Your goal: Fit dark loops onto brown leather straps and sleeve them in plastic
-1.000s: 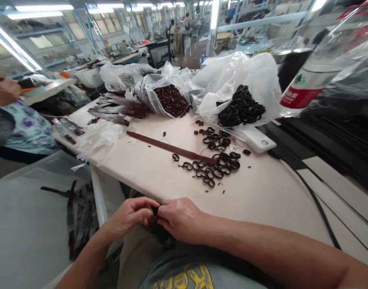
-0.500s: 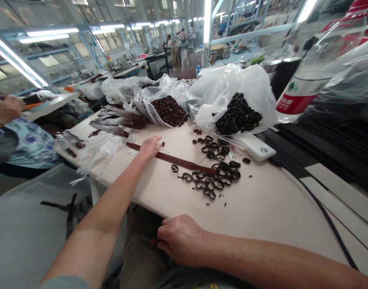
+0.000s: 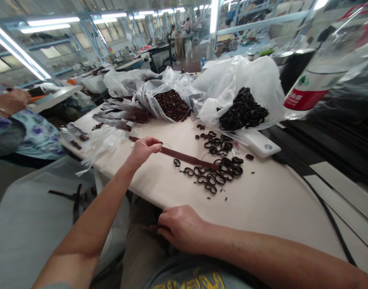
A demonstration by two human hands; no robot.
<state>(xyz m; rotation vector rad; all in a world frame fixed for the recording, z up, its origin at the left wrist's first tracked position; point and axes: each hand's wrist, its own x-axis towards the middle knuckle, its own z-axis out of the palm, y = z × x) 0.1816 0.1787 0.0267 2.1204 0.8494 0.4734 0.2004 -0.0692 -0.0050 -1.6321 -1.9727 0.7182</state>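
Note:
My left hand reaches out over the beige table and pinches a thin pale thread, right beside a long brown strap that lies flat across the table. My right hand rests closed at the table's near edge above my lap, with a small dark piece under its fingers. Several dark loop-shaped buckles lie scattered to the right of the strap.
Open plastic bags at the back hold brown pieces and black loops. A bundle of brown straps lies at back left. A white device and a black cable are on the right. Another person's flowered sleeve is at far left.
My left hand left my right hand at the lap, reached out to the strap on the table, and now has its fingers pinched together a little nearer to me. My right hand stayed put.

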